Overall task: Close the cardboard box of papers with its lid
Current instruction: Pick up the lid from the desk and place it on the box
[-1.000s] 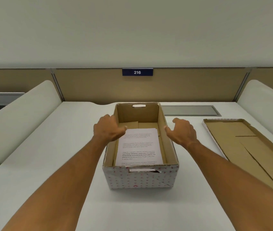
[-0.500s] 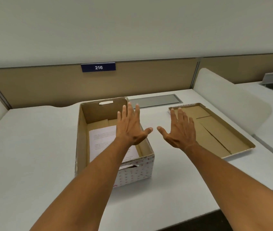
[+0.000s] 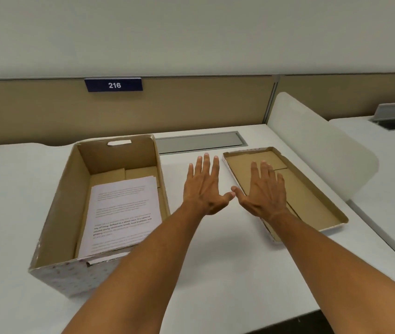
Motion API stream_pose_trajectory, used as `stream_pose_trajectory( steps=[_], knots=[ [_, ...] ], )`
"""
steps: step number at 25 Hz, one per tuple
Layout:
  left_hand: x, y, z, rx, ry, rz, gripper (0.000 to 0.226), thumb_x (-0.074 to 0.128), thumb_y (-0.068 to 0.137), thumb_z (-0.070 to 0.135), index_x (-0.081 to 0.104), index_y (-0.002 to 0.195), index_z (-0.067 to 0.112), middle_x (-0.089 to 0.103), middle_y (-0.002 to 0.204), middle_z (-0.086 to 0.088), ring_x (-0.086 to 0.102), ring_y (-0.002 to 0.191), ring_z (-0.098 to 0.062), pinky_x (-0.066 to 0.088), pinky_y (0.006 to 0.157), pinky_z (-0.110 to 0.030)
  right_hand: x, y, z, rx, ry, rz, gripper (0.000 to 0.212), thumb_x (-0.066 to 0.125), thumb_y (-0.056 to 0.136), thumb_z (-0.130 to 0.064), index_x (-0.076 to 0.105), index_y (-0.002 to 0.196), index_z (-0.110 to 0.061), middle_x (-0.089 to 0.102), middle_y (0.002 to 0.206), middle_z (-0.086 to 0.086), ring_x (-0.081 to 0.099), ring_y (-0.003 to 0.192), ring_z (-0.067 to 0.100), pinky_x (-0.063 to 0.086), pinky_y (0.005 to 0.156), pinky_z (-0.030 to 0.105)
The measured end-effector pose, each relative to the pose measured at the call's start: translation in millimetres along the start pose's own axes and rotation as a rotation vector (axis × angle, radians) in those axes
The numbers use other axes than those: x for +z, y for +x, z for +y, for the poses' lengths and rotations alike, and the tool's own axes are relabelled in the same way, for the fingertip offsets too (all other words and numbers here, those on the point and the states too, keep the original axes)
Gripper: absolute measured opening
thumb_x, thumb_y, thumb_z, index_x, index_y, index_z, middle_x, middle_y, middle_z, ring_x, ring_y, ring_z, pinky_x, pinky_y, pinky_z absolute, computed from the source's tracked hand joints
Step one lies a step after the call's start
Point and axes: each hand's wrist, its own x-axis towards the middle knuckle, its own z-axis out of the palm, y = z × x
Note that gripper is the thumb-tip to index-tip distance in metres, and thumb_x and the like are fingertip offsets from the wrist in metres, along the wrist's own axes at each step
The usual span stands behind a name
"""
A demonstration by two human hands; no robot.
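An open cardboard box (image 3: 58, 208), white with a pink pattern outside and brown inside, stands on the white desk at the left. A stack of printed papers (image 3: 121, 213) lies flat in it. The lid (image 3: 312, 201) lies upside down on the desk to the right, brown inside facing up. My left hand (image 3: 203, 189) hovers over the bare desk between box and lid, fingers spread, holding nothing. My right hand (image 3: 264, 191) is spread over the lid's near-left part, empty; whether it touches the lid I cannot tell.
A beige partition with a blue "216" sign (image 3: 113, 85) runs along the back. A grey cable hatch (image 3: 199, 142) sits flush in the desk behind the hands. A white curved divider (image 3: 319, 145) borders the desk on the right. The desk's front edge (image 3: 288, 318) runs at lower right.
Both hands left the box's sides and moved right toward the lid, fingers spreading. The view turned right, so the box now sits at the left.
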Motion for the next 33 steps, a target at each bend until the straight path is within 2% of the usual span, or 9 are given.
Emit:
stream_pose_trajectory(
  steps=[4,6,8,11,20,26,28,30,33],
  knots=[
    [34,17,15,-0.099,0.006,-0.075,0.101,0.032,0.085,0.075,-0.012,0.155,0.018,-0.016,0.164,-0.012,-0.015,0.150,-0.032,-0.008,0.119,-0.049,26,20,21,-0.063,0.015,-0.056,0.082,0.041,0.087,-0.065,0.032,0.147,-0.010,0.042,0.149,0.017,0.043,0.134,0.034,0.038,0.104,0.049],
    [48,22,18,-0.147,0.002,-0.111,0.101,0.033,0.085,0.075,-0.011,0.156,0.018,-0.016,0.164,-0.012,-0.014,0.150,-0.032,-0.009,0.119,-0.049,41,30,27,-0.111,0.060,-0.084,0.060,0.048,0.090,-0.054,0.053,0.129,-0.010,0.062,0.124,0.013,0.059,0.109,0.029,0.049,0.087,0.041],
    [58,24,18,-0.180,-0.005,-0.136,0.101,0.034,0.085,0.074,-0.011,0.156,0.017,-0.015,0.164,-0.012,-0.014,0.150,-0.032,-0.008,0.119,-0.048,53,37,30,-0.091,0.163,-0.112,0.034,0.054,0.092,-0.040,0.065,0.102,-0.009,0.067,0.100,0.010,0.062,0.088,0.027,0.050,0.071,0.035],
    [67,25,15,-0.224,-0.012,-0.157,0.101,0.036,0.085,0.073,-0.010,0.156,0.017,-0.014,0.165,-0.012,-0.013,0.151,-0.031,-0.006,0.119,-0.048,63,49,30,-0.006,0.240,-0.173,0.022,0.059,0.089,-0.021,0.051,0.071,-0.010,0.055,0.077,0.008,0.053,0.068,0.027,0.040,0.057,0.029],
    [77,19,8,-0.251,-0.067,-0.193,0.094,0.042,0.089,0.064,-0.008,0.156,0.021,-0.012,0.165,-0.011,-0.011,0.151,-0.030,-0.006,0.119,-0.046,74,61,25,0.103,0.354,-0.254,0.013,0.057,0.081,-0.001,0.047,0.073,-0.006,0.054,0.079,0.012,0.053,0.070,0.029,0.041,0.057,0.029],
    [63,17,5,-0.204,-0.145,-0.184,0.086,0.045,0.093,0.053,-0.002,0.157,0.021,-0.007,0.166,-0.009,-0.008,0.152,-0.028,-0.001,0.120,-0.042,29,78,25,0.110,0.453,-0.094,0.019,0.066,0.081,-0.008,0.056,0.066,-0.003,0.051,0.061,0.006,0.050,0.054,0.020,0.041,0.049,0.022],
    [54,18,7,-0.215,-0.238,-0.180,0.085,0.047,0.093,0.050,-0.001,0.157,0.019,-0.005,0.166,-0.008,-0.006,0.152,-0.027,0.003,0.121,-0.042,-5,88,24,0.116,0.511,0.001,0.018,0.071,0.083,-0.015,0.063,0.074,-0.001,0.054,0.064,0.005,0.055,0.056,0.020,0.052,0.055,0.027],
    [43,20,10,-0.267,-0.414,-0.167,0.083,0.048,0.094,0.046,0.003,0.157,0.017,-0.001,0.167,-0.008,-0.002,0.153,-0.025,0.009,0.121,-0.042,-44,96,23,0.131,0.588,0.053,0.026,0.074,0.082,-0.024,0.068,0.093,-0.001,0.062,0.083,0.008,0.065,0.068,0.025,0.059,0.066,0.033],
    [27,25,12,-0.366,-0.673,-0.153,0.076,0.047,0.096,0.041,0.011,0.157,0.013,0.010,0.165,-0.011,0.011,0.151,-0.027,0.016,0.119,-0.042,-95,103,25,0.138,0.798,0.111,0.019,0.074,0.077,-0.022,0.076,0.084,-0.004,0.072,0.084,0.006,0.066,0.061,0.018,0.053,0.053,0.025]
  ],
)
